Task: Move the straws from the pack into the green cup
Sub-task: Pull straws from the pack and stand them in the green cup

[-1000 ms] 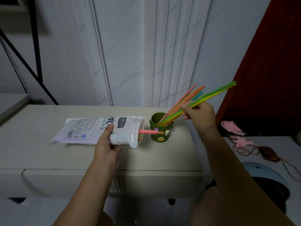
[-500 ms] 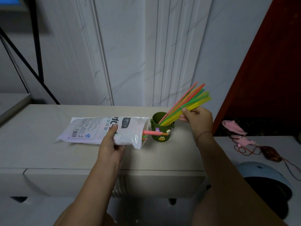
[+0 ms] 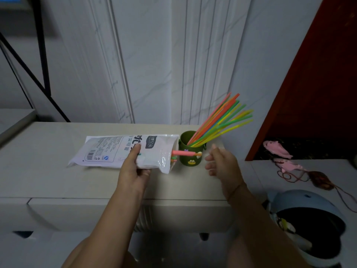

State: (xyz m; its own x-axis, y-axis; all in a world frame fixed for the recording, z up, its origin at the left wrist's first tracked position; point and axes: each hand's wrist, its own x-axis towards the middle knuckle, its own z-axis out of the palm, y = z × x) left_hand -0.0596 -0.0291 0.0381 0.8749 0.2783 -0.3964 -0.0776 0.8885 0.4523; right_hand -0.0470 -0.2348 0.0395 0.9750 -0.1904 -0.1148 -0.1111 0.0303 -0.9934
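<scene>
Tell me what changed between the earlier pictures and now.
The right hand let go of the bunch of straws, which now leans to the right in the green cup. The hand has pulled back toward the person, open and empty, beside the cup. The left hand holds the pack flat on the table as before, with a pink straw sticking out of its open end.

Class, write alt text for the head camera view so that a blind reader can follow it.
A bundle of bright plastic straws leans in a small green cup on a pale cabinet top. The left hand holds the white plastic straw pack beside it; the right hand hovers open, empty.
</scene>
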